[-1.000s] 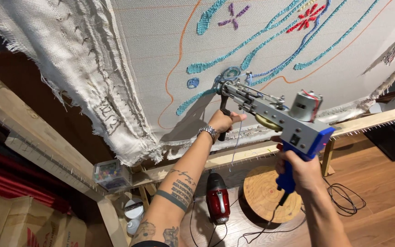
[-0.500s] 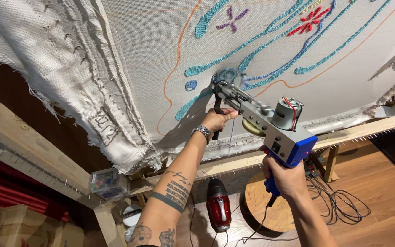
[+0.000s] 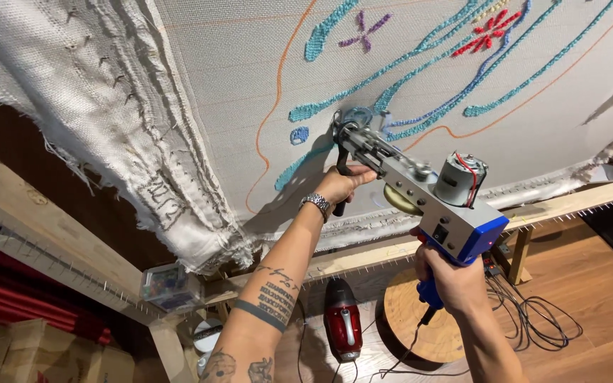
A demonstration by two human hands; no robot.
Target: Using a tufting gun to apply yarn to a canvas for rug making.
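Note:
A grey and blue tufting gun (image 3: 427, 195) points at a white cloth (image 3: 250, 85) stretched on a wooden frame (image 3: 569, 198). Its tip touches the cloth beside teal yarn lines (image 3: 391, 92). My left hand (image 3: 338, 186), with a metal wristwatch, grips the gun's black front handle. My right hand (image 3: 448, 280) is closed around the blue rear handle below the motor. Red and purple yarn flowers (image 3: 487, 32) sit higher on the cloth, and an orange drawn outline (image 3: 278, 92) runs down it.
Loose frayed cloth (image 3: 94, 120) hangs over the frame's left beam. On the wooden floor below lie a red handheld vacuum (image 3: 342, 326), a round wooden stool (image 3: 409, 319) and black cables (image 3: 533, 312). A small clear box (image 3: 168, 287) sits at the frame's corner.
The gun and both hands have shifted left and slightly down along the cloth. The view has also swung, so the frame now sits lower right.

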